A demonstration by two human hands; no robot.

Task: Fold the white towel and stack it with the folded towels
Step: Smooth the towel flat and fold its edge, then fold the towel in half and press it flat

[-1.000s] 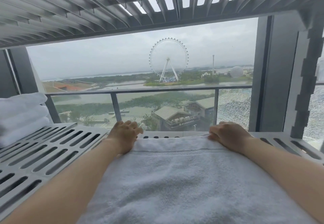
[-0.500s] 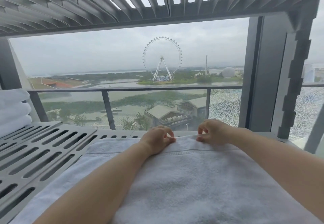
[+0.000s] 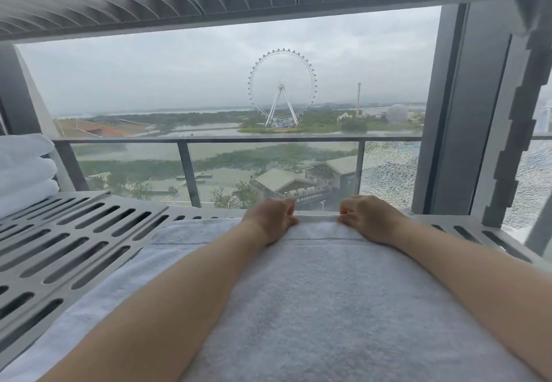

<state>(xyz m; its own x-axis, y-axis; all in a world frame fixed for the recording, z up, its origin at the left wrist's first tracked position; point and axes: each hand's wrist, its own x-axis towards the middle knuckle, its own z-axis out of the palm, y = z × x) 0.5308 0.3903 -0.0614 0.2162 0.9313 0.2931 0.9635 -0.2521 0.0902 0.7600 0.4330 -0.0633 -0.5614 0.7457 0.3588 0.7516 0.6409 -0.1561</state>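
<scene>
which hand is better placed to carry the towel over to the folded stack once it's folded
Left, probably. The folded towels sit at the far left of the slatted surface, on the left hand's side. The right hand would have to cross over. Both hands now pinch the white towel's far edge.

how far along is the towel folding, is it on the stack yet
Done: the white terry towel lies spread on the grey slotted metal shelf. In hand: the left hand and right hand pinch its far edge. Left: finish folding, then move it to the stack of folded white towels at far left.
</scene>
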